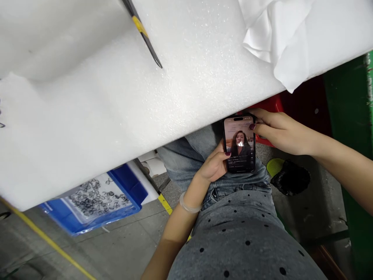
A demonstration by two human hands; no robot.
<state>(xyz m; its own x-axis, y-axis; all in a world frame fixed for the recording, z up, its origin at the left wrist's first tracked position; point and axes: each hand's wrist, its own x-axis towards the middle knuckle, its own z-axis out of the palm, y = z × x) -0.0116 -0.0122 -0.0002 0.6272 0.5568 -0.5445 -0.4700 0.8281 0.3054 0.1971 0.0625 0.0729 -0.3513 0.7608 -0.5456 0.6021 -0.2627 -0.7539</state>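
A black-cased smartphone stands tilted above my lap, its lit screen showing a person in a video. My left hand cups its lower left edge, with a pale bangle on the wrist. My right hand comes in from the right and grips the phone's upper right edge. Beyond the phone, a thick white foam sheet overhangs my lap, and neither hand touches it. A slim black tool with a yellow band lies on the foam.
A white cloth lies on the foam at upper right. A blue tray of small dark rings sits low at left. A green cabinet, red stool, and black bag stand right. Yellow tape marks the floor.
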